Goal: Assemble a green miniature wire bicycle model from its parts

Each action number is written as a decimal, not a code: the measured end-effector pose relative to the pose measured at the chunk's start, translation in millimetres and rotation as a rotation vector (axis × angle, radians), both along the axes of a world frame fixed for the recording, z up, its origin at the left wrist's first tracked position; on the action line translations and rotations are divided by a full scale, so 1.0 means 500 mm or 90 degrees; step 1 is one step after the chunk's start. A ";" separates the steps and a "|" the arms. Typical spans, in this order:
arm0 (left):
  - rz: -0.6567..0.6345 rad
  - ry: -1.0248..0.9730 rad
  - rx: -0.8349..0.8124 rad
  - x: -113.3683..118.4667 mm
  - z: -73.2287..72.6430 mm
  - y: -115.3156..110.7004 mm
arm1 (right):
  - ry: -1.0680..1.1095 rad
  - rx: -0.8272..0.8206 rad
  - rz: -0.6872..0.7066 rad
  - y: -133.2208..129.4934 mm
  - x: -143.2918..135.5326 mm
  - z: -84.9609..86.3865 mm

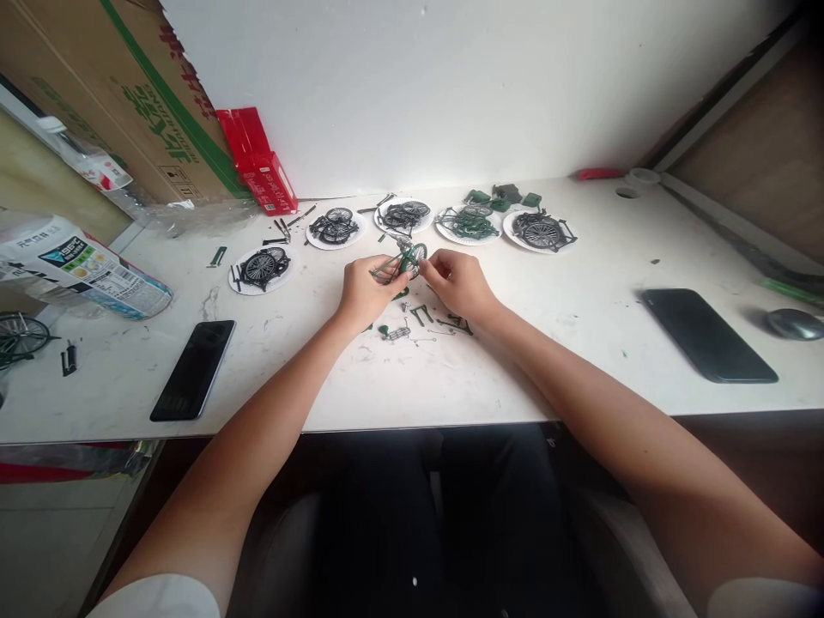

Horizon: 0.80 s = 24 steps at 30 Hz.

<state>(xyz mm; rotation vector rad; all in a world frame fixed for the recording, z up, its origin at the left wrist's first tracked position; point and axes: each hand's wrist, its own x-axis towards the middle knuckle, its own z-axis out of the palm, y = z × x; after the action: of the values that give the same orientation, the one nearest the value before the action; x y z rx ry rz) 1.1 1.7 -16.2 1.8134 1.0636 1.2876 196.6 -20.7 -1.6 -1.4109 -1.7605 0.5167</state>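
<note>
A small green model bicycle (412, 257), partly built and with a spoked wheel, is held up off the table between my hands. My left hand (370, 287) is closed around its frame from the left. On the other side, the fingertips of my right hand (460, 279) pinch at the wheel's edge; any tiny part between them is too small to make out. Just below lie loose green and metal pieces, among them a bracket-like green part (421, 314) and a silvery rack-like part (397, 333).
Paper plates with dark wheels and frames stand behind: a left plate (261, 290) and a right plate (537, 247) among several. A phone (193, 371) lies left, a black pad (708, 335) and mouse (795, 324) right. A red box (270, 182) and plastic bag (90, 266) stand back left.
</note>
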 end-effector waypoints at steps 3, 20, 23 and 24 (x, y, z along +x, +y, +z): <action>-0.002 -0.003 0.004 0.000 0.000 0.001 | 0.000 -0.026 0.017 0.001 0.000 -0.002; -0.008 0.001 0.003 -0.004 0.007 -0.002 | 0.033 -0.015 0.005 0.001 -0.004 -0.006; -0.010 -0.004 0.005 -0.005 0.004 0.001 | 0.054 -0.014 -0.009 -0.005 -0.007 -0.003; -0.008 -0.006 0.004 -0.005 0.002 0.003 | 0.062 -0.014 -0.013 -0.007 -0.007 -0.001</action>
<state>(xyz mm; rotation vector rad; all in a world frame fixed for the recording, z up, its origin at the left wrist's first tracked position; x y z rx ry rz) -1.5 3.1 -15.3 1.8136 1.0416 1.2921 193.0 -24.3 -2.2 -1.3943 -1.6661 0.5858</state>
